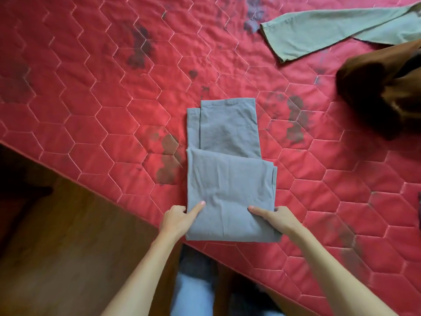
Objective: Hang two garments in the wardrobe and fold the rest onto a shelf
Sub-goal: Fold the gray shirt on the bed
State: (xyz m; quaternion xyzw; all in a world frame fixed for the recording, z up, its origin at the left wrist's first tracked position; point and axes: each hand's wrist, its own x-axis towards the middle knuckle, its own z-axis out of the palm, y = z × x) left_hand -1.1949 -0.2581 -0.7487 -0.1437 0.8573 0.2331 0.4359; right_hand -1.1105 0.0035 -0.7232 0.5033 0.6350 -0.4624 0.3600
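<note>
As left hand (180, 218) and right hand (276, 218) pinch the grey garment (227, 179), an uneven lift may undo its stacked folds.

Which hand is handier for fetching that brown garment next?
Probably the right hand: the brown garment lies off to its side of the mattress, whereas the left hand holds the opposite corner of the grey garment.
</note>
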